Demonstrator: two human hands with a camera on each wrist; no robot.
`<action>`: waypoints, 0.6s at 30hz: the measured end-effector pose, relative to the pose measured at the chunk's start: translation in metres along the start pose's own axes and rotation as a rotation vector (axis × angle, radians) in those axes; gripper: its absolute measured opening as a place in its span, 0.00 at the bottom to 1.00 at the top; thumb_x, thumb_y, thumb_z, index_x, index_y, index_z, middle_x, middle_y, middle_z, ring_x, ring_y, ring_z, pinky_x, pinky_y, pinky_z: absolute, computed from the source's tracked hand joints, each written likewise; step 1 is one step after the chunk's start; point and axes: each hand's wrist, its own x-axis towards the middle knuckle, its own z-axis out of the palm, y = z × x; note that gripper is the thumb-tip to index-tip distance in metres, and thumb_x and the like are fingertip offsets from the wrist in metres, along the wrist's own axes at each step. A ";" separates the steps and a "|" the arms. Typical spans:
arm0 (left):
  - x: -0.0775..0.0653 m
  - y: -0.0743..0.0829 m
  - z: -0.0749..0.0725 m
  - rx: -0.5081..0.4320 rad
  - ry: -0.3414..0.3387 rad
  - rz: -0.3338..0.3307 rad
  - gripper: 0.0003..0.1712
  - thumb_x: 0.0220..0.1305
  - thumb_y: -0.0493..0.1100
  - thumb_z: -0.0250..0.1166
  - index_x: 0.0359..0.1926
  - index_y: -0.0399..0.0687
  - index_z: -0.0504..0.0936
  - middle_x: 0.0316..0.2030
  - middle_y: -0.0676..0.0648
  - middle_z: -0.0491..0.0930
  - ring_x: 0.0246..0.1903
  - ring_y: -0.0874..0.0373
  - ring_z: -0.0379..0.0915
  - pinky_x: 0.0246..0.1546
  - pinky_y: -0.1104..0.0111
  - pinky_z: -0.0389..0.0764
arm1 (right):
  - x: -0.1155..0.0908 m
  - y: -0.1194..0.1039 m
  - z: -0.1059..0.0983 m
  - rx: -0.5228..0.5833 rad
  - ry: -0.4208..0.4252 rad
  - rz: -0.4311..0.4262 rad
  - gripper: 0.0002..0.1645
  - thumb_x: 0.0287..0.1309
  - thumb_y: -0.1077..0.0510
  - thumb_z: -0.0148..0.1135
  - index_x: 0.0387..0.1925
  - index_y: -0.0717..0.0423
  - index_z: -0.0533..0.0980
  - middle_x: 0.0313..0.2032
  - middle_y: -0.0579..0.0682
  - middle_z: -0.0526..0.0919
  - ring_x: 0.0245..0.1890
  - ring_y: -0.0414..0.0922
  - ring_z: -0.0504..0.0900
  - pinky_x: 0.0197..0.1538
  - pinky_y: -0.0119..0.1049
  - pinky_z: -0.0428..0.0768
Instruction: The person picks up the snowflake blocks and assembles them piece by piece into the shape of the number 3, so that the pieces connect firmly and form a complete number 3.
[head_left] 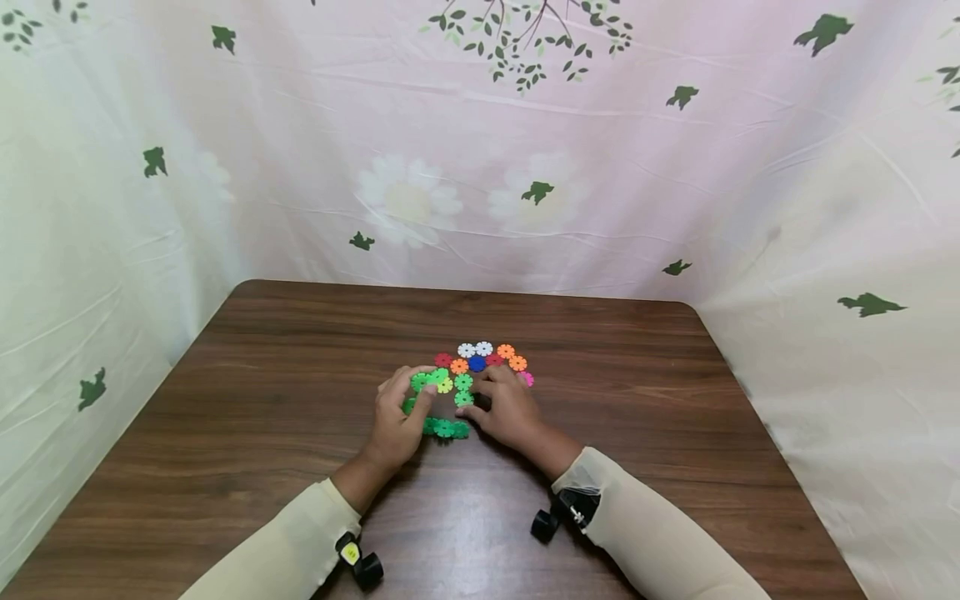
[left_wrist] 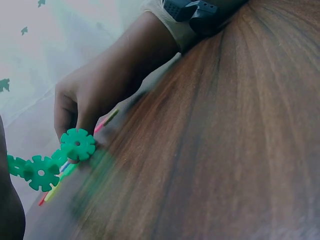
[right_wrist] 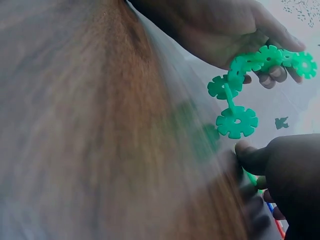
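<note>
Green snowflake discs (head_left: 442, 405), linked in a chain, lie mid-counter (head_left: 300, 375) in the head view, between both hands, by loose coloured discs (head_left: 487, 357). Left-wrist view: the right hand (left_wrist: 95, 100) pinches one green disc. Right-wrist view: the left hand (right_wrist: 225, 30) curls round the chain's other end.

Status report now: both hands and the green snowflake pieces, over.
Left hand grips the green chain. Right hand pinches a green disc. Loose coloured discs lie just behind on the table. Nothing in the way.
</note>
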 end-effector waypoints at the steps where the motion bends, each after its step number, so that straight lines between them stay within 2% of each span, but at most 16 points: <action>1: 0.000 0.000 0.000 -0.001 0.000 0.002 0.15 0.72 0.28 0.65 0.58 0.33 0.85 0.41 0.41 0.86 0.45 0.59 0.79 0.62 0.52 0.66 | 0.000 -0.001 0.000 -0.015 -0.007 0.003 0.21 0.60 0.44 0.83 0.48 0.52 0.92 0.49 0.50 0.87 0.52 0.50 0.82 0.56 0.53 0.79; 6: 0.000 -0.003 0.000 -0.014 0.001 0.019 0.16 0.72 0.28 0.65 0.58 0.38 0.86 0.40 0.44 0.86 0.44 0.59 0.80 0.61 0.56 0.68 | 0.001 -0.002 -0.001 0.033 -0.021 0.022 0.15 0.64 0.49 0.80 0.47 0.53 0.91 0.51 0.50 0.86 0.54 0.51 0.80 0.57 0.57 0.74; 14: 0.001 -0.005 -0.001 -0.031 -0.002 0.041 0.17 0.73 0.26 0.64 0.59 0.40 0.86 0.39 0.46 0.86 0.41 0.62 0.79 0.52 0.63 0.75 | 0.001 -0.006 -0.005 0.187 -0.080 0.072 0.13 0.63 0.55 0.79 0.46 0.54 0.87 0.54 0.52 0.84 0.59 0.54 0.77 0.57 0.57 0.66; 18: 0.001 -0.005 -0.002 -0.037 -0.004 0.045 0.17 0.73 0.26 0.64 0.59 0.40 0.86 0.38 0.46 0.85 0.40 0.62 0.78 0.53 0.62 0.75 | 0.001 -0.007 -0.003 0.231 -0.068 0.065 0.13 0.61 0.58 0.81 0.45 0.53 0.84 0.49 0.51 0.86 0.55 0.51 0.79 0.58 0.57 0.66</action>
